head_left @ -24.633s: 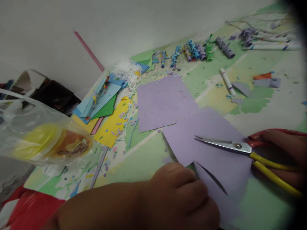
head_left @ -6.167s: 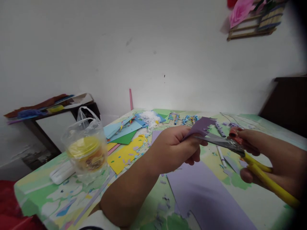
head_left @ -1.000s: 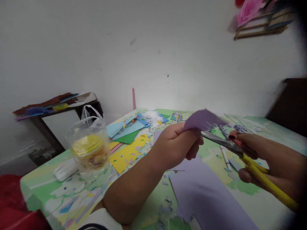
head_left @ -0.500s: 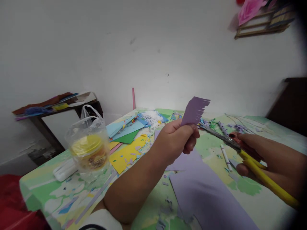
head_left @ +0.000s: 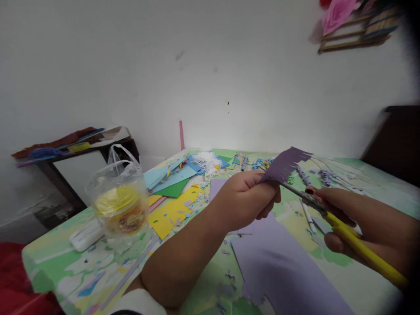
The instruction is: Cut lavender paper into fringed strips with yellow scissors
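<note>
Between thumb and fingers, my left hand [head_left: 251, 194] pinches a strip of purple paper [head_left: 285, 165] whose far edge is cut into a fringe. My right hand [head_left: 364, 214] is wrapped round yellow-handled scissors [head_left: 348, 232]. Their blades reach the paper's lower edge, close to my left fingertips; whether the blades are open there is hard to make out. Below both hands lies a larger sheet of purple paper [head_left: 282, 267] with a ragged cut edge. A white marker [head_left: 307, 217] rests under the scissors.
Left on the table [head_left: 348, 288] stands a yellow-lidded tub in a plastic bag [head_left: 120, 205]. Behind my left arm are yellow paper [head_left: 166, 216], blue paper [head_left: 173, 177] and a heap of white string [head_left: 206, 162]. Paper scraps are scattered about. Curled purple pieces [head_left: 324, 177] lie at the back right.
The fringed strip has tilted over to the right and lower, turning with my left hand. The scissor blades now meet its lower edge.
</note>
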The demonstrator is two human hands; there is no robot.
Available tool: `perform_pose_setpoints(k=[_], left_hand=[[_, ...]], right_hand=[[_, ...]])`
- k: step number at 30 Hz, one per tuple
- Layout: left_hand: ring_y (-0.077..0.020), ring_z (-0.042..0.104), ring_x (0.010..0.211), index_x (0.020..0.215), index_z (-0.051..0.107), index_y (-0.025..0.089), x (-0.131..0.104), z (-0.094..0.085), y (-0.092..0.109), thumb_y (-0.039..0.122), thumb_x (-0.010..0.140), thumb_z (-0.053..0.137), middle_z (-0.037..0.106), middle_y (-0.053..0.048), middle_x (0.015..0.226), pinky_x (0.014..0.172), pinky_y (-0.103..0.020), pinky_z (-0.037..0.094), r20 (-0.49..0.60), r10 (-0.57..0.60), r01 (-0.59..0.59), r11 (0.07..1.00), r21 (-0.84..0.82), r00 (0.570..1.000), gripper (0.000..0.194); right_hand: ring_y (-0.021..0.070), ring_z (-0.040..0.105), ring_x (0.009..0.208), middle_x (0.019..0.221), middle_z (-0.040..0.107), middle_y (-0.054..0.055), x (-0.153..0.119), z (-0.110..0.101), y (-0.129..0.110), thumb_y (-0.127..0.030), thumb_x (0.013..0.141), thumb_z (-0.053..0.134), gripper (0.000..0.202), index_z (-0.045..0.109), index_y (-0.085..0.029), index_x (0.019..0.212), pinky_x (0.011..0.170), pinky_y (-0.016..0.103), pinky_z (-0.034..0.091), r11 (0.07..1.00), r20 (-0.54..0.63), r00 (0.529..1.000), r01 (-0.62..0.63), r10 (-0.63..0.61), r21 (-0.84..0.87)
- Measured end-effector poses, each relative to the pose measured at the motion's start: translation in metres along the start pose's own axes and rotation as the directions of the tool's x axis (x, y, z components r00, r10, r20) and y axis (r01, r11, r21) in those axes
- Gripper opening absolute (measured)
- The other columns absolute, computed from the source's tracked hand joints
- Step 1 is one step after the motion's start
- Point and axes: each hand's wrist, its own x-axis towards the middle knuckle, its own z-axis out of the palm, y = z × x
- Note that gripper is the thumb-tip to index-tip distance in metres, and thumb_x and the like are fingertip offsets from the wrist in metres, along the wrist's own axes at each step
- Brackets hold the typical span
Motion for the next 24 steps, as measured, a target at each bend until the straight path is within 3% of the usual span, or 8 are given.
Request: perform_pose_setpoints(k=[3,8,12,17,24], left_hand=[[-0.0045,0.038,0.039,0.056,0.049,0.018,-0.0009,0.0003,0.0006,0.025,0.075,0.044,0.042,0.006,0.041,0.043,-0.019,0.030,0.004,0.006,-0.006,1.000,-0.003,1.000,0.021],[-0.0047,0.039,0.040,0.057,0.052,0.017,-0.0014,0.0017,-0.0002,0.027,0.074,0.046,0.043,0.005,0.042,0.042,-0.019,0.031,-0.015,-0.026,0.026,1.000,-0.009,1.000,0.021],[-0.0044,0.039,0.039,0.056,0.053,0.017,-0.0011,0.0014,-0.0014,0.025,0.072,0.047,0.043,0.006,0.042,0.041,-0.018,0.030,-0.032,-0.047,0.046,0.999,-0.028,0.998,0.019],[-0.0050,0.039,0.039,0.055,0.054,0.017,-0.0018,0.0010,0.0012,0.023,0.071,0.047,0.044,0.005,0.040,0.041,-0.018,0.031,-0.021,-0.086,0.085,0.996,-0.031,0.996,0.019],[-0.0077,0.050,0.044,0.059,0.059,0.016,-0.0025,0.0025,0.0056,0.023,0.068,0.050,0.054,0.002,0.047,0.047,-0.020,0.042,-0.041,-0.132,0.129,0.989,-0.070,0.990,0.015]], right_hand=[[0.0255,0.056,0.072,0.083,0.062,0.001,-0.0014,-0.0038,-0.0001,-0.070,0.077,0.039,0.047,0.051,-0.031,0.099,0.063,0.039,0.047,0.999,0.151,0.988,0.037,-0.036,-0.006],[0.0262,0.056,0.074,0.084,0.061,0.001,-0.0013,-0.0055,-0.0015,-0.070,0.076,0.040,0.045,0.050,-0.031,0.097,0.065,0.040,0.046,0.999,0.166,0.985,0.046,-0.048,0.019],[0.0266,0.056,0.074,0.086,0.061,0.001,0.0004,-0.0035,-0.0018,-0.069,0.076,0.042,0.044,0.051,-0.031,0.095,0.063,0.040,0.046,0.998,0.124,0.991,0.055,-0.051,-0.032],[0.0220,0.049,0.061,0.071,0.053,-0.001,0.0022,-0.0042,-0.0035,-0.062,0.076,0.045,0.036,0.050,-0.029,0.088,0.052,0.033,0.041,0.995,0.100,0.992,0.079,-0.073,-0.064],[0.0184,0.045,0.053,0.061,0.048,-0.002,0.0039,-0.0068,-0.0065,-0.061,0.068,0.057,0.036,0.051,-0.027,0.075,0.046,0.030,0.039,0.996,0.016,0.999,0.048,-0.047,-0.074]])
